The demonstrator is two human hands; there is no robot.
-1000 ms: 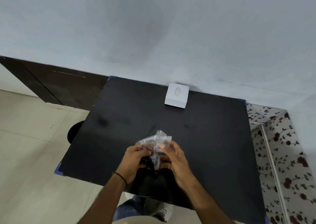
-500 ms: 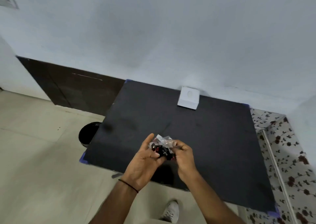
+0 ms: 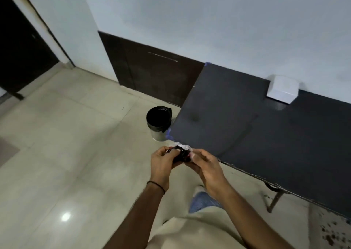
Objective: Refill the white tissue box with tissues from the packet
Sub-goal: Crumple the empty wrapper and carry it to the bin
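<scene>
The white tissue box (image 3: 282, 91) stands at the far edge of the black table (image 3: 266, 134), against the wall. Both my hands are off the table's front left corner, above the floor. My left hand (image 3: 163, 163) and my right hand (image 3: 206, 168) together squeeze a crumpled plastic packet (image 3: 181, 153), clear with dark and red print, into a small wad. Whether any tissues are inside it is not visible.
A small bin (image 3: 159, 122) with a black liner stands on the tiled floor by the table's left corner, just beyond my hands. A dark doorway (image 3: 20, 45) opens at the far left. A brown skirting panel (image 3: 155, 76) runs along the wall.
My view and hands have swung left, from over the table to beside its corner near the bin. The packet has been crushed from a loose shape into a tight wad.
</scene>
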